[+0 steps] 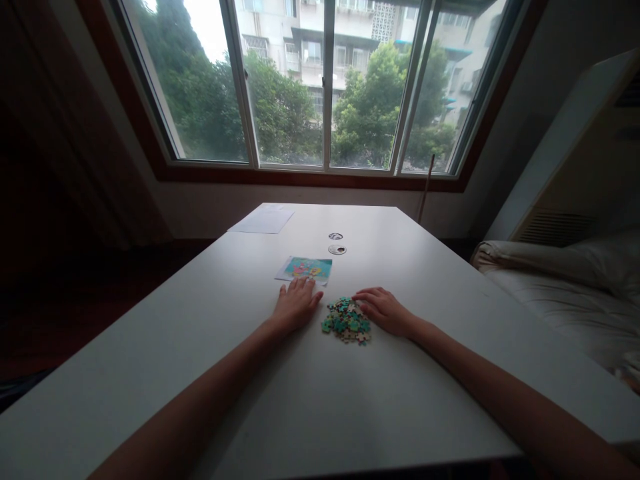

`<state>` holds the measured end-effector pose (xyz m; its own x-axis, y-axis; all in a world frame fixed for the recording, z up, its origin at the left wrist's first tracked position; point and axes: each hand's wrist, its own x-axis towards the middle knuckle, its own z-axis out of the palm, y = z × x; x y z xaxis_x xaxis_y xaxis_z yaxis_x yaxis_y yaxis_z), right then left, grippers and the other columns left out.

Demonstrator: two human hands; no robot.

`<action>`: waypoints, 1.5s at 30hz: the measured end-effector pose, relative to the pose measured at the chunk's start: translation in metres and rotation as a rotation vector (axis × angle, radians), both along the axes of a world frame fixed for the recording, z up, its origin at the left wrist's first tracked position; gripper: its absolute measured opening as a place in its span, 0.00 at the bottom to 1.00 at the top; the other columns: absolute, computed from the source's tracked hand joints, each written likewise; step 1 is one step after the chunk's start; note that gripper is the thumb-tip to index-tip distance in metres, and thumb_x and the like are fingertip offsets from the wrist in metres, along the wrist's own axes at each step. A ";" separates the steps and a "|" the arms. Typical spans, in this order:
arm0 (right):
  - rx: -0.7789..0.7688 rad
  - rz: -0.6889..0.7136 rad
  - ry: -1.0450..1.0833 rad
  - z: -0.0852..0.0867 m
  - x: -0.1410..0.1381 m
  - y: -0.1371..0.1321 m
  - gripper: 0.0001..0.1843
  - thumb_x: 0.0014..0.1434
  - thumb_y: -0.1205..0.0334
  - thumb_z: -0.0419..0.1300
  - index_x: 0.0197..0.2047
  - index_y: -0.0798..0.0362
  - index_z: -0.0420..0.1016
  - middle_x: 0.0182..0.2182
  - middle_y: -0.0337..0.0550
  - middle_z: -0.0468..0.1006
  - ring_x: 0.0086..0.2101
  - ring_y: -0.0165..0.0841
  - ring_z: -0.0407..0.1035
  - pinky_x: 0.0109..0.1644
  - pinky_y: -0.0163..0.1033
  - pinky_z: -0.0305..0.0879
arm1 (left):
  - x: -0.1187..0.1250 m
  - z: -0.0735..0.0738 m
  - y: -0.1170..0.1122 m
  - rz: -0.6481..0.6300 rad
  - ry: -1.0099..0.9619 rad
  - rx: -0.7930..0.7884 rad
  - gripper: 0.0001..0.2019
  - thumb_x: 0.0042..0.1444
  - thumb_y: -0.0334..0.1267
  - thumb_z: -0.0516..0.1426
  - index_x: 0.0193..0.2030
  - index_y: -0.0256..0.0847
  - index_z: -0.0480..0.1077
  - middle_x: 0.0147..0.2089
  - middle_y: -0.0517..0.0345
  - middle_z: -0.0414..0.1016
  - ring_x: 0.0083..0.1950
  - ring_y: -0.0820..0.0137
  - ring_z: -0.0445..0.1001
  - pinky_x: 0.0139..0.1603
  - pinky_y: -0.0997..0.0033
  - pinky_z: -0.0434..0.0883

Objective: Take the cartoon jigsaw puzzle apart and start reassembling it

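Note:
A heap of green and tan jigsaw puzzle pieces [346,321] lies on the white table [320,413] between my hands. My left hand [296,303] rests palm down to the left of the heap, fingers spread. Its fingertips reach the near edge of a colourful picture sheet [310,268] with pink and yellow figures on turquoise. On the right side of the heap, my right hand [384,310] has its fingers stretched out and apart. Its fingertips are at the upper right edge of the pieces; no held piece shows.
Two round metallic discs [337,250] are set on the table beyond the picture sheet. White paper [263,220] lies at the far left corner. A pale sofa [555,273] stands along the right side, and a window [325,87] is behind the table's far end.

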<state>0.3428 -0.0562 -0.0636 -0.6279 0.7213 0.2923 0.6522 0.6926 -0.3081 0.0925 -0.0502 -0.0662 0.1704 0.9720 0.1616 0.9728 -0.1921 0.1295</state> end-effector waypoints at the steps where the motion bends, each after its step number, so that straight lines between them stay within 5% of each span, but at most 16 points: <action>1: -0.001 0.001 0.000 0.000 0.000 0.000 0.20 0.63 0.53 0.42 0.52 0.48 0.67 0.49 0.44 0.70 0.50 0.35 0.61 0.54 0.44 0.55 | 0.000 0.001 0.000 0.012 0.001 0.000 0.22 0.62 0.47 0.44 0.58 0.39 0.58 0.62 0.45 0.54 0.63 0.55 0.51 0.58 0.45 0.50; 18: 0.010 0.064 0.044 0.000 0.004 0.002 0.18 0.60 0.53 0.49 0.50 0.49 0.68 0.48 0.47 0.71 0.49 0.37 0.63 0.53 0.45 0.57 | -0.003 0.003 0.001 0.104 -0.002 0.036 0.20 0.59 0.45 0.51 0.56 0.38 0.60 0.59 0.48 0.58 0.59 0.56 0.57 0.56 0.45 0.54; 24: -0.006 0.095 0.158 0.001 0.006 0.003 0.13 0.57 0.55 0.54 0.42 0.49 0.72 0.44 0.48 0.73 0.45 0.37 0.65 0.51 0.45 0.59 | -0.003 0.001 0.002 0.070 -0.077 0.069 0.21 0.60 0.45 0.47 0.55 0.34 0.60 0.60 0.39 0.58 0.61 0.50 0.54 0.55 0.40 0.51; 30: -0.094 0.029 0.353 0.010 0.004 -0.002 0.09 0.54 0.57 0.58 0.33 0.54 0.73 0.29 0.43 0.74 0.32 0.32 0.68 0.38 0.38 0.65 | 0.005 0.017 -0.006 -0.142 -0.245 0.173 0.16 0.60 0.38 0.47 0.51 0.32 0.64 0.56 0.38 0.61 0.58 0.53 0.56 0.56 0.48 0.53; 36: -0.046 0.044 0.465 0.021 -0.006 -0.017 0.07 0.54 0.59 0.58 0.33 0.52 0.73 0.30 0.41 0.77 0.33 0.31 0.70 0.39 0.38 0.67 | 0.035 0.024 -0.033 -0.531 -0.457 0.086 0.10 0.58 0.37 0.50 0.34 0.39 0.72 0.32 0.57 0.72 0.34 0.72 0.70 0.38 0.75 0.66; 45: 0.210 0.129 0.498 0.024 -0.010 -0.022 0.04 0.55 0.62 0.59 0.34 0.51 0.74 0.30 0.43 0.76 0.33 0.32 0.69 0.40 0.39 0.66 | 0.039 0.018 -0.031 -0.586 -0.702 0.076 0.11 0.55 0.41 0.55 0.38 0.37 0.73 0.31 0.57 0.74 0.28 0.75 0.68 0.27 0.78 0.64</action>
<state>0.3326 -0.0780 -0.0398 -0.4561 0.5419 0.7059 0.3692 0.8370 -0.4040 0.1319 -0.0808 -0.0482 0.4712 0.7435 0.4745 0.4198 -0.6622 0.6207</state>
